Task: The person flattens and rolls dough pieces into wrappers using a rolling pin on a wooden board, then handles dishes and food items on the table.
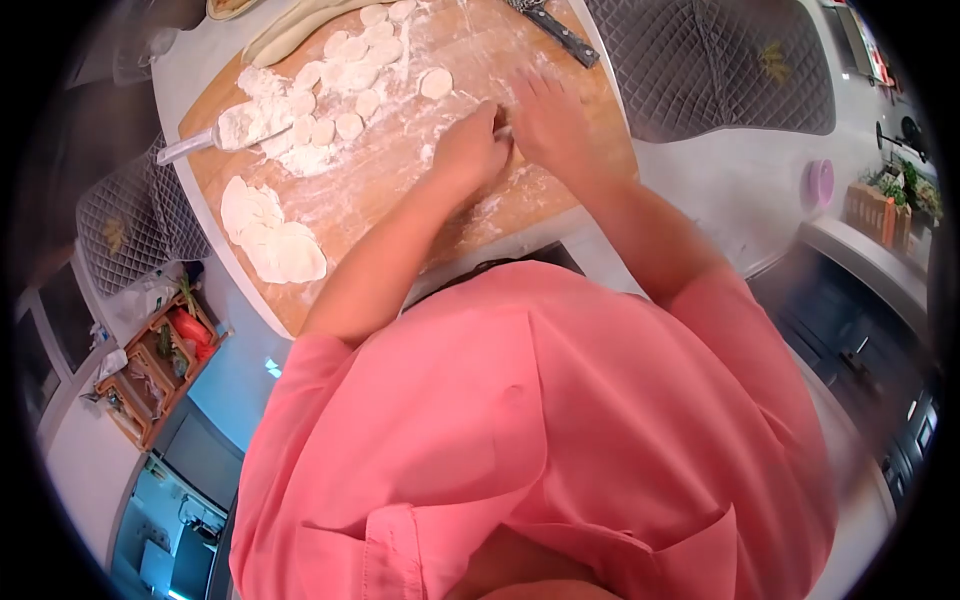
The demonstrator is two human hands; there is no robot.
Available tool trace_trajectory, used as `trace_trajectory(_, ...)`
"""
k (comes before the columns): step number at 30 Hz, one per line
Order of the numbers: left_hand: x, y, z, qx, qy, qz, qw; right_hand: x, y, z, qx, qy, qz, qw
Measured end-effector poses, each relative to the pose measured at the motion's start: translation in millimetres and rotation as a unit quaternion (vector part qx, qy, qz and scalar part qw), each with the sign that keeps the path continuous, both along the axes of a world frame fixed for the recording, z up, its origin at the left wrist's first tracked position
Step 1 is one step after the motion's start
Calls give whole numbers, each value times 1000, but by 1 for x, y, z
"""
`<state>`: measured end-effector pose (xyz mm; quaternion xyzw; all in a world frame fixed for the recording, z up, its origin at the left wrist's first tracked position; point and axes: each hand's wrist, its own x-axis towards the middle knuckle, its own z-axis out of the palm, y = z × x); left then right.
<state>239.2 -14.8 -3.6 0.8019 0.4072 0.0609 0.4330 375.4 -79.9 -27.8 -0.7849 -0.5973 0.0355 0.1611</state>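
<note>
Near the right part of a floured wooden board (400,190), my left hand (470,148) is curled closed, with its fingers hidden from above. Beside it my right hand (548,115) lies palm down with its fingers stretched out, slightly blurred. A small pale thing (504,132) shows between the hands; I cannot make out what it is. One dough disc (436,83) lies just beyond my left hand. Several more small dough discs (349,125) are scattered in flour farther left. Overlapping flat dough wrappers (285,252) rest at the board's near left.
A metal scoop (190,145) with flour lies at the board's left edge. Rolls of dough (290,35) lie at the far left. A dark-handled utensil (565,38) is at the far right edge. Grey quilted mats (680,80) flank the board. A pink round object (820,184) stands right.
</note>
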Motion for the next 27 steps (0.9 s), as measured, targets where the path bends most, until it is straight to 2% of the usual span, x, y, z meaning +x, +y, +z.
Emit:
trace_trajectory(1, 3, 4, -2, -2, 1, 1, 1000, 0, 12, -2, 21, -34, -4, 999)
trace_trajectory(3, 12, 20, -5, -4, 96, -52, 994, -5, 17, 2, 20, -41, -11, 999)
trace_trajectory(5, 2, 24, -10, -40, 83, -55, 994, -5, 6, 5, 22, -48, -19, 998)
trace_trajectory(6, -3, 23, -13, -80, 72, -59, 992, -4, -24, 4, 17, -28, 19, 999)
trace_trajectory(7, -8, 22, -14, -80, 72, -59, 992, -3, -40, 3, 13, -7, 58, 998)
trace_trajectory(10, -15, 13, -11, -74, 81, -50, 993, -9, -34, 6, 9, 24, 29, 999)
trace_trajectory(12, -6, 4, 3, -2, 35, 19, 999, -12, 9, 4, 6, -1, 3, 1000)
trace_trajectory(13, 3, 11, 7, 55, 103, -21, 993, -12, 25, 3, 6, -32, -21, 999)
trace_trajectory(17, -9, 27, -5, 15, 66, -26, 997, -15, 12, 7, 45, -2, -28, 999)
trace_trajectory(19, -24, 27, -17, -55, 35, -23, 998, -15, -38, 14, 5, 18, 73, 997)
trace_trajectory(22, -29, 17, 5, -74, 42, 5, 996, -19, -32, 7, 12, 9, 51, 999)
trace_trajectory(23, -32, 12, -12, -78, -20, 29, 996, -23, -18, 8, 10, 13, 53, 998)
trace_trajectory(24, -28, 14, -8, -77, -19, 31, 996, -24, 13, 9, 11, 2, 27, 1000)
trace_trajectory(26, -13, 21, 10, 27, 70, 33, 997, -21, 39, 4, 11, -10, 2, 1000)
trace_trajectory(27, -13, 27, 11, 25, 90, 10, 996, -22, 43, 1, 37, -24, -6, 999)
